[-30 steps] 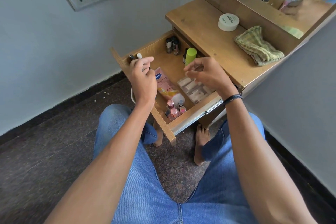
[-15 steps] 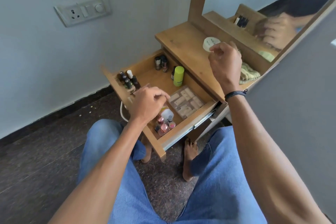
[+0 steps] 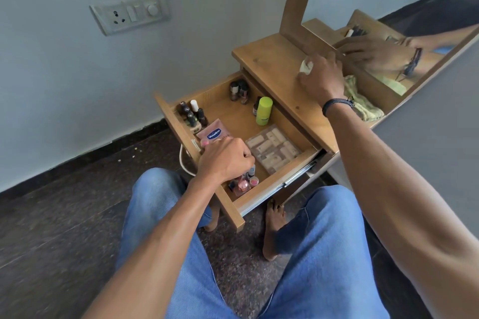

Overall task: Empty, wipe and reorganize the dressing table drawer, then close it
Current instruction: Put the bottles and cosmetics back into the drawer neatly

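Drawer point(image 3: 280, 186) pulled open under the bench point(image 3: 274, 70). Left hand point(image 3: 225, 160) clenched down in the drawer's near-left part, over the pink Vaseline tube point(image 3: 213, 133); what it grips, can't tell. Right hand point(image 3: 321, 75) on the bench top, fingers closed round a white round tub point(image 3: 305, 66). Checked cloth point(image 3: 363, 106) just beside that wrist. In drawer: green bottle point(image 3: 263, 111), clear compartment box point(image 3: 273, 150), nail polish bottles point(image 3: 193, 114) at far-left.

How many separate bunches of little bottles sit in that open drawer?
3: one bunch in the far-left corner, one at the back wall, one in the near corner, partly hidden under the left hand, so more bottles may be covered.
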`<state>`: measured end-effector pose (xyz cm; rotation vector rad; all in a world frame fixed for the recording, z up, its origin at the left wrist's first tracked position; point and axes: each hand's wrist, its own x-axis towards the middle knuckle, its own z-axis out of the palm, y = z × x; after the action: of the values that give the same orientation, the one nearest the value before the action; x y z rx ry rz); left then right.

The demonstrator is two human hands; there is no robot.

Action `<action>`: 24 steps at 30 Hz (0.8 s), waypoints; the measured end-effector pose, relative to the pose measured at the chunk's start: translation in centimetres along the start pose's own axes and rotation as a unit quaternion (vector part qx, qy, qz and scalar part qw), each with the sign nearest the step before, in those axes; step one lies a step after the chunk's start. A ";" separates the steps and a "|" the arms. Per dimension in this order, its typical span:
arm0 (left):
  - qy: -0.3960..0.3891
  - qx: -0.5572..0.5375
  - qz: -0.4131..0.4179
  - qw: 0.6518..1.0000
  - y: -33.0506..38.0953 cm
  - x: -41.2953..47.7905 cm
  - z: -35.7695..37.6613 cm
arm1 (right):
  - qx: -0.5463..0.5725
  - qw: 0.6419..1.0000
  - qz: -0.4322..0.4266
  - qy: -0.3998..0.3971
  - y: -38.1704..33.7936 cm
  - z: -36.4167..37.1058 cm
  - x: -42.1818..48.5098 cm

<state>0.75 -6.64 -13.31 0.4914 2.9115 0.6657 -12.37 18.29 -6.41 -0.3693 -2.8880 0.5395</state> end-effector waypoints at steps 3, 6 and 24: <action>0.000 -0.017 0.003 1.000 -0.2 0.1 0.2 | 0.028 1.000 -0.001 0.005 -0.4 0.2 -0.4; -0.001 -0.022 0.014 1.000 -0.3 0.3 0.4 | 0.049 0.999 -0.013 0.016 -0.7 0.2 -1.4; 0.068 0.049 0.006 0.996 -0.2 0.2 1.0 | -0.046 0.945 -0.320 -0.055 -7.7 6.2 -8.2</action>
<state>0.69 -6.32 -14.31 0.4943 3.0844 0.5807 -7.50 7.06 -10.24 0.5935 -2.8961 0.3119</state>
